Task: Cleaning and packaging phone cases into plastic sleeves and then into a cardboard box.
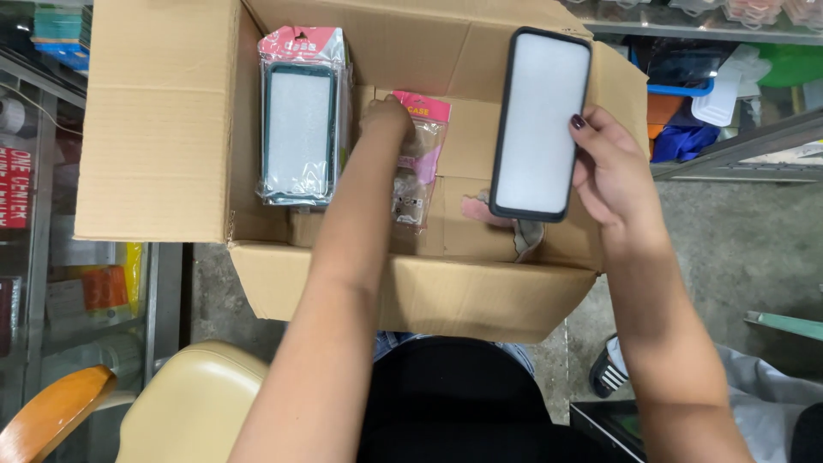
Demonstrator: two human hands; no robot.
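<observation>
Open cardboard box [163,129] on the person's lap. At its left inner wall, a packaged phone case [300,120], teal-rimmed, pink header, leaning upright. Left hand [386,120] reaches into the box middle, fingers closed on a clear sleeve with pink header [420,163] lying on the box floor. Right hand [613,167] over the box's right edge grips a bare black-rimmed phone case [540,124], white insert showing.
</observation>
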